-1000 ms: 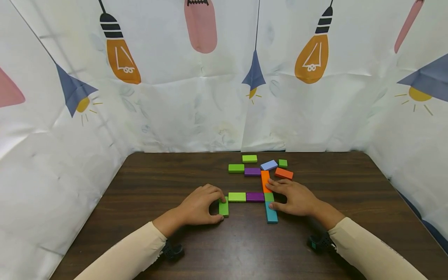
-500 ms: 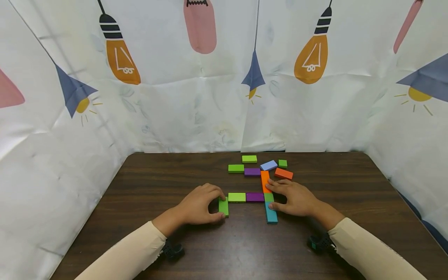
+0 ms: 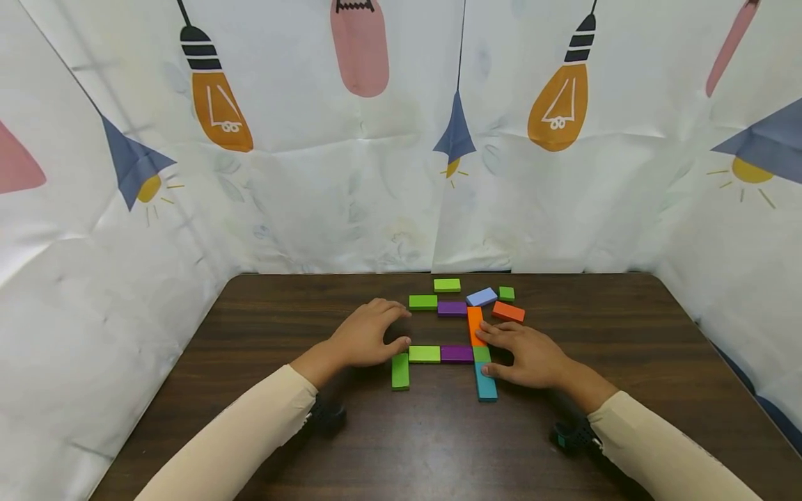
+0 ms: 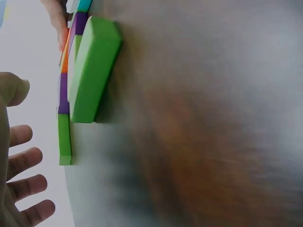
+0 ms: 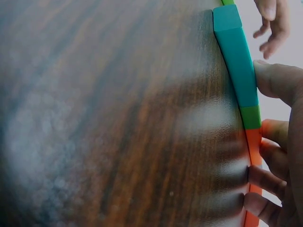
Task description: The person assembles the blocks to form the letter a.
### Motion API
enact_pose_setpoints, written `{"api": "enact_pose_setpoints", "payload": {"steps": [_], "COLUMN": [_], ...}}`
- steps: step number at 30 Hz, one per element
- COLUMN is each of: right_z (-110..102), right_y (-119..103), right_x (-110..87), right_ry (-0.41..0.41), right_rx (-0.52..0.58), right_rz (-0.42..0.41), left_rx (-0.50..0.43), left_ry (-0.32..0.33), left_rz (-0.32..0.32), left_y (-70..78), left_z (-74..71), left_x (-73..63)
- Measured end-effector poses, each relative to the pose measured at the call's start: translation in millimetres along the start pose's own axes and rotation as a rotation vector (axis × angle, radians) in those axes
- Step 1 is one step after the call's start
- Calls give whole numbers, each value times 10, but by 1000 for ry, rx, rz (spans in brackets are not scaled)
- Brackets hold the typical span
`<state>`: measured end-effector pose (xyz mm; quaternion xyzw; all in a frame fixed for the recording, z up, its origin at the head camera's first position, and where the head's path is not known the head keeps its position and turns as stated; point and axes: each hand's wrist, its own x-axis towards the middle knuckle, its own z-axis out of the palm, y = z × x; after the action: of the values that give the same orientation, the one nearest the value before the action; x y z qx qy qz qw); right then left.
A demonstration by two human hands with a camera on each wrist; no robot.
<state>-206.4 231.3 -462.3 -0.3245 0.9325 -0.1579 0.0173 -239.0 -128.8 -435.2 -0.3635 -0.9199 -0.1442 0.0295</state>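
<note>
My left hand (image 3: 370, 335) hovers with spread fingers and nothing in them, just behind the near-left green block (image 3: 400, 372). That block lies lengthwise toward me at the left end of a row, beside a lime block (image 3: 424, 355) and a purple block (image 3: 457, 355). My right hand (image 3: 529, 356) rests at the row's right end, fingertips on an orange block (image 3: 475, 325) and thumb on a teal block (image 3: 485, 381). A small green block (image 3: 481, 354) sits between those two. The right wrist view shows the thumb touching the teal block (image 5: 236, 66).
Behind the row lie a green block (image 3: 422, 303), a purple block (image 3: 452, 309), a lime block (image 3: 447, 285), a light-blue block (image 3: 481, 297), a small green block (image 3: 506, 293) and a red-orange block (image 3: 508, 311). A patterned cloth (image 3: 401, 174) hangs around the dark wooden table (image 3: 282, 313).
My left hand has let go of the near-left green block and moved up and away from me toward the back blocks. The right hand stays in place on the orange and teal blocks.
</note>
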Motion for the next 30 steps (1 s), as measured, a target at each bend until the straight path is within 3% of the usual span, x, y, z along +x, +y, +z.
{"api": "enact_pose_setpoints", "payload": {"steps": [14, 30], "right_z": [-12, -8], "right_y": [-17, -7], "right_x": [0, -6], "right_ry": [-6, 1], "right_rx": [9, 20], "right_rz": [12, 5], "left_rx": [75, 66], "left_ry": [-118, -284], "left_rz": [-62, -168], "left_y": [92, 157], "left_z": [33, 142], "left_x": [558, 922]}}
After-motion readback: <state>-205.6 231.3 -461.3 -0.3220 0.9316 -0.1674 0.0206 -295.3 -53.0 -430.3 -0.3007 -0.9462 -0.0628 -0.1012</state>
